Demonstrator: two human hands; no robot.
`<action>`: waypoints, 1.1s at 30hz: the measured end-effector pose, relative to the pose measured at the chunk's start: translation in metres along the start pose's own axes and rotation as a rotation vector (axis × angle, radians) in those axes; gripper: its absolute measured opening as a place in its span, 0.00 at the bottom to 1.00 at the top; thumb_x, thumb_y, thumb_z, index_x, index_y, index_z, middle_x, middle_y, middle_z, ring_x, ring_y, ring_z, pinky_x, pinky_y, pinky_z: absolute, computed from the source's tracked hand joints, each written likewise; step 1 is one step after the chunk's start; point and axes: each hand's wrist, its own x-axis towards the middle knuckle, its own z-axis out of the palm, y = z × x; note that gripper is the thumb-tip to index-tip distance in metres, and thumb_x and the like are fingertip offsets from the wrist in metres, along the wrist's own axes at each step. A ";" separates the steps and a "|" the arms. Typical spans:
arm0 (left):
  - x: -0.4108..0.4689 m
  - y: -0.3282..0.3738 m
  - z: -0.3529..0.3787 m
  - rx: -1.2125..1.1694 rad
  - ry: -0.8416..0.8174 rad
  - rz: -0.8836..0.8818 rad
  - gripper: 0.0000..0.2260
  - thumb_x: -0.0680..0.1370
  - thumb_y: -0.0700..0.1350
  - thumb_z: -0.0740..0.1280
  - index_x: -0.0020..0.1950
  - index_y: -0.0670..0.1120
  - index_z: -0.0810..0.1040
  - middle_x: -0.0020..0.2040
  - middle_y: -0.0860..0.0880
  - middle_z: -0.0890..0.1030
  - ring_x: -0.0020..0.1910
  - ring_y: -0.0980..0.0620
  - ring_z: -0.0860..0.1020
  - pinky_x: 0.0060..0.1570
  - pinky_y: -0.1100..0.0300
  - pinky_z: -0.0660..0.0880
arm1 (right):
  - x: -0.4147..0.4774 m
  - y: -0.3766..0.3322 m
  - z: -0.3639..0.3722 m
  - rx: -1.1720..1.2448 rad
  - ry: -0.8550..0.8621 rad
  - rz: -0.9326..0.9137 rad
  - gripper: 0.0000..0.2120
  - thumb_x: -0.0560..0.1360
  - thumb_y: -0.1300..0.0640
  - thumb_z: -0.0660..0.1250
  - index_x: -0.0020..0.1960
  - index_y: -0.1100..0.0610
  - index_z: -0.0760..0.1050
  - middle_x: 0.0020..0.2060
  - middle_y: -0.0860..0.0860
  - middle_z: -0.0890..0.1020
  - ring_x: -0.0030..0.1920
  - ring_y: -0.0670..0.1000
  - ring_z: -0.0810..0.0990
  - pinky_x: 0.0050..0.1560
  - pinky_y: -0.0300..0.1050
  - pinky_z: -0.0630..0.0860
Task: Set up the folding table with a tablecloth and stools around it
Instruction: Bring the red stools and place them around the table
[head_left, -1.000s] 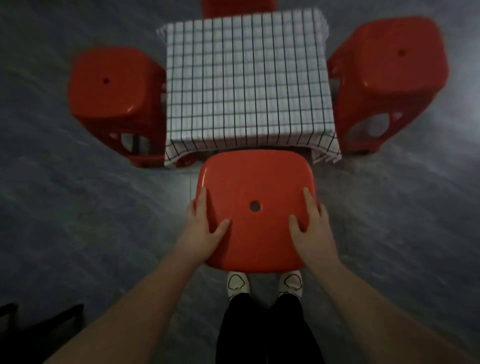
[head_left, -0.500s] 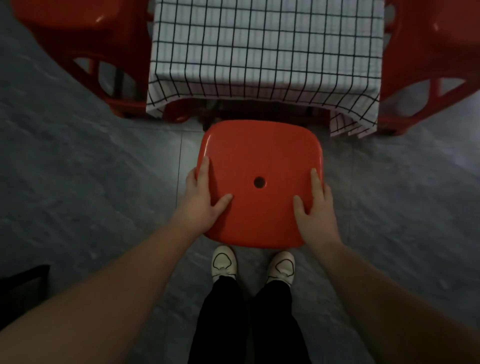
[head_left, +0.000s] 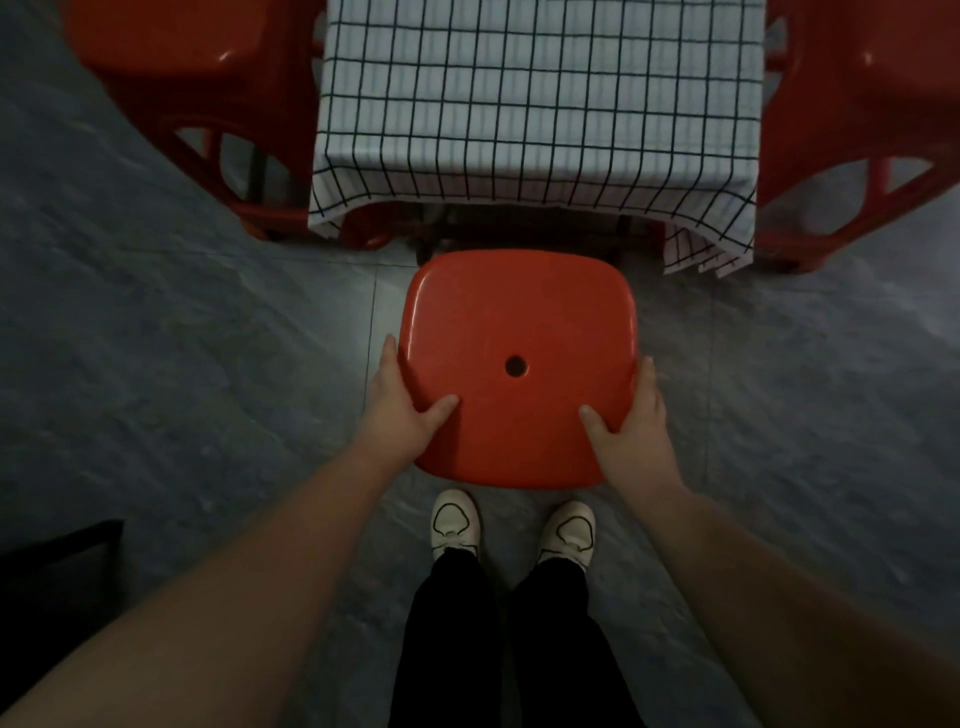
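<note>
A red plastic stool (head_left: 519, 332) with a round hole in its seat stands in front of me, just short of the table's near edge. My left hand (head_left: 402, 410) grips the seat's left rim, thumb on top. My right hand (head_left: 631, 421) grips the right rim the same way. The folding table is covered by a white tablecloth (head_left: 540, 104) with a black grid, its corners hanging down. Another red stool (head_left: 197, 78) stands at the table's left side and a third red stool (head_left: 852, 114) at its right.
Grey tiled floor (head_left: 156, 364) spreads around the table. My white shoes (head_left: 454, 519) stand right behind the held stool. A dark object (head_left: 57, 566) sits at the lower left edge of view.
The view has dropped and closed in on the table. The held stool has gone lower and my fingers have slid from the seat top to its side rims.
</note>
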 end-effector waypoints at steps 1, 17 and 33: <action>-0.002 -0.003 -0.001 -0.028 -0.011 -0.017 0.49 0.67 0.57 0.77 0.78 0.61 0.49 0.74 0.51 0.67 0.71 0.50 0.69 0.69 0.42 0.70 | -0.001 0.003 0.002 -0.004 -0.016 0.017 0.46 0.76 0.46 0.70 0.80 0.45 0.40 0.79 0.52 0.53 0.76 0.54 0.60 0.72 0.56 0.64; -0.028 -0.023 0.010 0.029 0.046 0.030 0.38 0.70 0.50 0.78 0.74 0.51 0.60 0.61 0.51 0.75 0.59 0.45 0.78 0.55 0.42 0.79 | -0.021 0.024 0.020 0.067 0.037 0.075 0.56 0.67 0.44 0.77 0.80 0.46 0.40 0.76 0.54 0.63 0.72 0.56 0.68 0.70 0.61 0.69; -0.125 -0.098 0.009 -0.023 0.014 0.028 0.38 0.71 0.50 0.77 0.75 0.54 0.60 0.67 0.51 0.75 0.64 0.50 0.76 0.64 0.47 0.75 | -0.132 0.068 0.043 0.050 0.024 0.086 0.56 0.70 0.47 0.76 0.80 0.46 0.38 0.78 0.51 0.59 0.75 0.53 0.64 0.73 0.57 0.66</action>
